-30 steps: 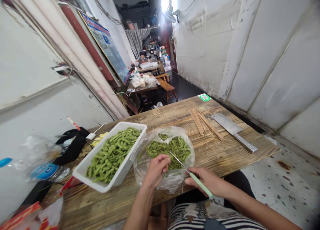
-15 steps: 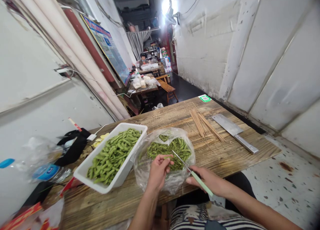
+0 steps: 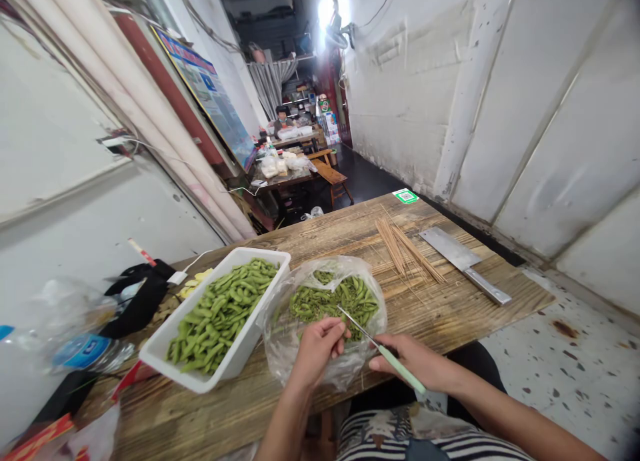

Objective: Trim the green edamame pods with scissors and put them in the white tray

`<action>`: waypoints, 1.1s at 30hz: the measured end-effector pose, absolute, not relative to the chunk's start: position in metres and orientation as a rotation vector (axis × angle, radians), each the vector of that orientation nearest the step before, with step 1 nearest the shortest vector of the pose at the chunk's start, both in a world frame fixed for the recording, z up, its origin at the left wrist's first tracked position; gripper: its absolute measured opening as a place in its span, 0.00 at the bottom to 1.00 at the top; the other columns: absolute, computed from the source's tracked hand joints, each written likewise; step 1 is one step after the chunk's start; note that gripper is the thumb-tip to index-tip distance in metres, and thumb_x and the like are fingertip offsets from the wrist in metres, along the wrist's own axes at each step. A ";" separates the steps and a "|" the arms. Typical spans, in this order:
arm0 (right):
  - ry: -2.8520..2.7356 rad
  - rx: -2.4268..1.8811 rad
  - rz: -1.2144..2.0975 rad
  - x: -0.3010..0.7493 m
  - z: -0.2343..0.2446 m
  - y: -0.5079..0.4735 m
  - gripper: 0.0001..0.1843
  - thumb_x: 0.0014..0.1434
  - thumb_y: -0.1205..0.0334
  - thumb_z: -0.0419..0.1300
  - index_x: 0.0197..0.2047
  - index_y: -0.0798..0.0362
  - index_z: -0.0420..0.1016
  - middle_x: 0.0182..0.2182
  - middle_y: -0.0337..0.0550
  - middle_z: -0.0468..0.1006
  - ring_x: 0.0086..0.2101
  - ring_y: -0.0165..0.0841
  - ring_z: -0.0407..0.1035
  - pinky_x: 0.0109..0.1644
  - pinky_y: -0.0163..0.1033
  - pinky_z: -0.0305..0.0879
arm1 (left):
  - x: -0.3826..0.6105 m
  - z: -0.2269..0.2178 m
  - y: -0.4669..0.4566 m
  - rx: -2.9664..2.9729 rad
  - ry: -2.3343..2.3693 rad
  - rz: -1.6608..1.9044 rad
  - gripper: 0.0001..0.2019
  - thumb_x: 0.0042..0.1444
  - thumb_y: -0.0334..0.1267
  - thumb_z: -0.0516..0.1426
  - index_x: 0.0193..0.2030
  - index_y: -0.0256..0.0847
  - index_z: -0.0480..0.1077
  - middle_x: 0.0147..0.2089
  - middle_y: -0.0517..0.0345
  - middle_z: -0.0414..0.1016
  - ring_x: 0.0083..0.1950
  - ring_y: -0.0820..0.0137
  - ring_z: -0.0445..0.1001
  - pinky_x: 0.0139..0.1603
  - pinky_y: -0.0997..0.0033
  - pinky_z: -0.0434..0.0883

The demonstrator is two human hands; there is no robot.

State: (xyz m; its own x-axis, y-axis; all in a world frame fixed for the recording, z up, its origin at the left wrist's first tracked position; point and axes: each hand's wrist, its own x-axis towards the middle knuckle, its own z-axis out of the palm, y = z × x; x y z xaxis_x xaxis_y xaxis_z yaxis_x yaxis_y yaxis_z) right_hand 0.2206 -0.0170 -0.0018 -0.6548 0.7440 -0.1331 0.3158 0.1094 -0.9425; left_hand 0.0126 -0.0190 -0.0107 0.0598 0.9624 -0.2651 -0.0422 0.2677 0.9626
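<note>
The green-handled tool (image 3: 401, 369) is gripped by its handle in the right hand (image 3: 425, 359), its narrow metal blade slanted across the opened plastic bag (image 3: 280, 351). The fingers of the left hand (image 3: 323, 344) are curled towards the thumb, close beside the blade; whether a pod is pinched there cannot be told. The small green pods (image 3: 365, 301) are contained in the bag, below and beyond the hands.

The main hazard is judged to be the blade: if it slips or the left fingers shift towards it, a fingertip could be nicked. The thin bag could also be caught or slit by the tip, as its loose rim is crumpled around the hands, and trimmed pieces could be spilled.

To the left, the white tub (image 3: 245, 354) is placed just beside the bag, filled with green pods (image 3: 220, 314); its raised wall would have to be cleared by anything passed over. On the right of the table (image 3: 425, 321), thin wooden sticks (image 3: 393, 244) and a cleaver (image 3: 450, 247) are laid flat, well apart from the hands. A bottle (image 3: 85, 351) and a black bag (image 3: 135, 307) are crowded together beyond the tub.
</note>
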 end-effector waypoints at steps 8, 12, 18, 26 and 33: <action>-1.832 -1.197 1.773 0.216 -0.007 -0.019 0.20 0.52 0.45 0.59 0.31 0.56 0.68 0.12 0.28 0.58 0.14 0.23 0.54 0.17 0.27 0.49 | 0.009 -0.003 -0.016 0.736 1.164 0.992 0.13 0.42 0.39 0.61 0.34 0.37 0.65 0.25 0.58 0.73 0.18 0.80 0.64 0.16 0.81 0.53; -1.704 -1.157 1.839 0.219 -0.016 -0.018 0.21 0.53 0.43 0.58 0.37 0.55 0.66 0.13 0.27 0.58 0.12 0.22 0.55 0.14 0.26 0.50 | -0.007 -0.004 -0.004 0.629 1.183 1.133 0.10 0.39 0.36 0.59 0.29 0.39 0.62 0.29 0.58 0.74 0.27 0.73 0.72 0.26 0.76 0.65; -1.786 -1.161 1.793 0.224 -0.016 -0.019 0.21 0.55 0.44 0.56 0.38 0.55 0.67 0.14 0.29 0.61 0.13 0.24 0.57 0.15 0.27 0.54 | -0.022 -0.022 0.028 1.482 1.804 0.825 0.07 0.46 0.36 0.56 0.33 0.38 0.71 0.21 0.61 0.68 0.24 0.70 0.67 0.28 0.72 0.61; -1.851 -1.126 1.744 0.225 -0.007 -0.022 0.18 0.55 0.47 0.58 0.37 0.56 0.69 0.14 0.29 0.61 0.16 0.24 0.55 0.20 0.28 0.51 | -0.021 -0.024 0.056 1.872 1.920 0.388 0.08 0.40 0.26 0.59 0.28 0.41 0.75 0.33 0.48 0.77 0.41 0.58 0.72 0.40 0.67 0.60; -1.833 -1.189 1.753 0.225 -0.006 -0.022 0.21 0.55 0.44 0.57 0.37 0.55 0.67 0.15 0.30 0.61 0.15 0.23 0.55 0.17 0.28 0.50 | -0.031 -0.029 0.051 1.892 1.740 0.364 0.05 0.37 0.29 0.61 0.25 0.40 0.70 0.23 0.59 0.70 0.28 0.69 0.68 0.30 0.74 0.57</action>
